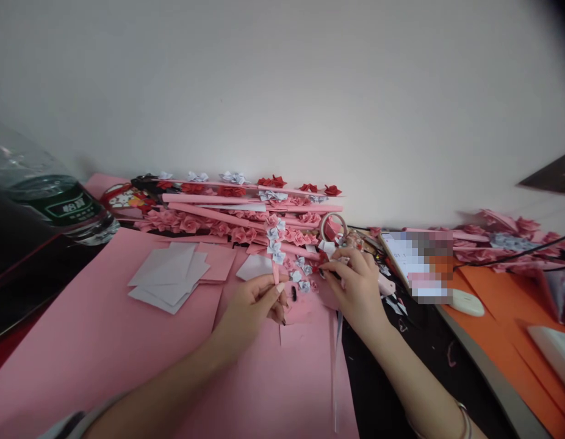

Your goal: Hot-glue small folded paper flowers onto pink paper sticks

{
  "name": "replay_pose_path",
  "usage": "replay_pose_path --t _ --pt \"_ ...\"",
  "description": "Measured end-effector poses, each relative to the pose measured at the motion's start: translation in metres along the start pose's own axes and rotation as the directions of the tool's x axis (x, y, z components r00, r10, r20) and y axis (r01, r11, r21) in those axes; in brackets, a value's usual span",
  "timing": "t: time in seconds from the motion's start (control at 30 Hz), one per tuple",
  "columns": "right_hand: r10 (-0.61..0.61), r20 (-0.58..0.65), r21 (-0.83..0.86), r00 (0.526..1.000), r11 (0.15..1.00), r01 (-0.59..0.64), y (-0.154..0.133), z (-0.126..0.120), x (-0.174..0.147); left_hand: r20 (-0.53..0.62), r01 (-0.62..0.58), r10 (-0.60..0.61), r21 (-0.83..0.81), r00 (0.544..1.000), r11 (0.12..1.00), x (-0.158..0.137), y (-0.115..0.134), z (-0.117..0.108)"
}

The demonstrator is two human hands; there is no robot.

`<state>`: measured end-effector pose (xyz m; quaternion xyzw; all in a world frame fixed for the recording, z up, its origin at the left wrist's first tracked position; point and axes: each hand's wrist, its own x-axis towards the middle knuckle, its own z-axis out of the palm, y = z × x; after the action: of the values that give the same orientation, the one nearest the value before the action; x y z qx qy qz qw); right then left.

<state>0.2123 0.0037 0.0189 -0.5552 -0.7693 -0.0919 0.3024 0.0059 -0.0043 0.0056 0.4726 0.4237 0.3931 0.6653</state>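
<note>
My left hand (259,302) pinches the lower end of a rolled pink paper stick (276,272). White and pink folded paper flowers (276,244) line the upper part of the stick, which points away from me. To the right, my right hand (353,283) has its thumb and fingers drawn together; whether anything is between them is hidden. Close to its fingertips lie small loose paper flowers (304,285), white, pink and red. A roll of tape (332,227) stands just beyond that hand. Under both hands spreads a large pink paper sheet (182,360).
White paper squares (166,280) are stacked at the left. Pink rolled sticks (213,213) with flowers lie along the wall. A water bottle (58,201) leans into view at far left. On the right are a phone (401,262), a white case (466,302) and orange sheets (502,329).
</note>
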Motion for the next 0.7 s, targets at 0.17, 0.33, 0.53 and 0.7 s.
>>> replay_pose_path --t 0.17,0.33,0.53,0.7 --pt "-0.021 0.149 -0.006 0.989 1.000 0.022 0.0019 -0.0062 -0.0073 0.004 0.006 -0.006 0.019 1.000 1.000 -0.0012 -0.0008 -0.0005" --pt "-0.045 0.191 0.013 0.981 0.999 0.043 0.0012 -0.0039 -0.0091 0.011 0.010 -0.010 0.025 1.000 1.000 -0.0009 -0.0018 -0.0007" --pt "-0.036 0.190 0.086 0.981 0.996 0.020 0.0025 -0.0023 -0.0101 -0.003 0.019 -0.019 0.046 1.000 0.999 -0.0012 -0.0013 -0.0006" --pt "-0.012 0.091 0.201 0.996 0.979 -0.006 -0.0020 -0.0086 -0.0058 0.013 0.014 -0.015 0.036 1.000 0.999 -0.0020 0.0015 0.0002"
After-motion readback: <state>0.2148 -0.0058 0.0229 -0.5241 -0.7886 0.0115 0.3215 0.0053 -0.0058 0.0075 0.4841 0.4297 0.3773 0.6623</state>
